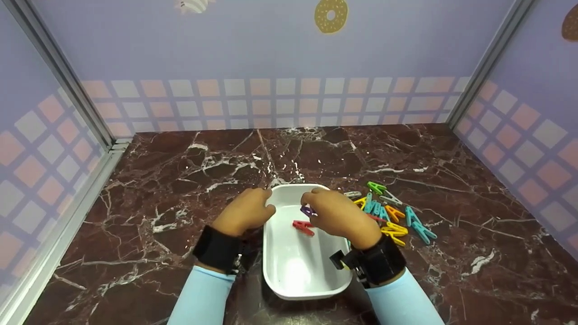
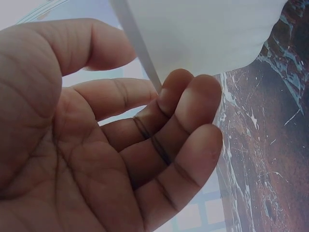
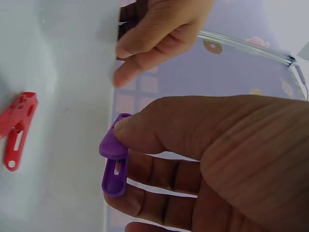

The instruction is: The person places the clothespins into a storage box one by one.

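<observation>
One purple clothespin (image 1: pixel 308 210) is pinched in my right hand (image 1: pixel 341 212) above the white tray (image 1: pixel 293 266), nearer its right edge. A single red clothespin (image 1: pixel 300 225) lies inside; many mixed clothespins (image 1: pixel 393 213) lie on the tabletop (image 1: pixel 451 180) past the tray's right edge, so I judge it early. My left hand (image 1: pixel 244 210), loosely bent, rests at the left rim.

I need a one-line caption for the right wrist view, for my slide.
Right hand pinches a purple clip over the white tray, where a red clip lies.
</observation>
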Motion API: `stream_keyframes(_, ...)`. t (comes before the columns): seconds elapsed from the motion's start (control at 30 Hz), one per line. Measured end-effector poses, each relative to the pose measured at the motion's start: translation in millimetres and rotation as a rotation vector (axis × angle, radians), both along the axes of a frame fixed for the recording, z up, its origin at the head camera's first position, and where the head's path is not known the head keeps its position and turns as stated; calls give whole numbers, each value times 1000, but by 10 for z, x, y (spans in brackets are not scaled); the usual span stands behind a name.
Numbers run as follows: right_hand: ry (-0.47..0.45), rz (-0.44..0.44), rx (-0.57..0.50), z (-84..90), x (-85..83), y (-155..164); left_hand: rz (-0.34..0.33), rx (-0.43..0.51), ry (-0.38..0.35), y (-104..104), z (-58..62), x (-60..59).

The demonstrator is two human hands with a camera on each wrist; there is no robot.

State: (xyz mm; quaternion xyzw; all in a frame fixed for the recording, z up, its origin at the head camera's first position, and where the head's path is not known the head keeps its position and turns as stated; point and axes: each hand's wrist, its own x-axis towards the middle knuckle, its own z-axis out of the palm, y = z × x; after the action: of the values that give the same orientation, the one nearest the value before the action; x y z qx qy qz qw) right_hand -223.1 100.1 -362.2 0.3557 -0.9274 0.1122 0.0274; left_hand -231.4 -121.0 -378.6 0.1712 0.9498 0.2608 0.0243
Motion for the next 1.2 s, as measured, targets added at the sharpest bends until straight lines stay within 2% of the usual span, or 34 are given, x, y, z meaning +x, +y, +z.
stream_keyframes(0.27, -62, 12, 67, -172, -67, -44, 0, -2, -15, 3, 4, -9)
stream_keyframes(0.6, -43, 83, 76, -247, -44, -110, 5, 12, -31, 0, 16, -5)
stream_keyframes(0.93, -213, 166, 87, -278, -75, -173, 0, 9, -10, -3, 2, -13)
stream_keyframes(1.2, -237, 152, 100, -289, -82, -166, -1, 5, -13, -6, 8, -3)
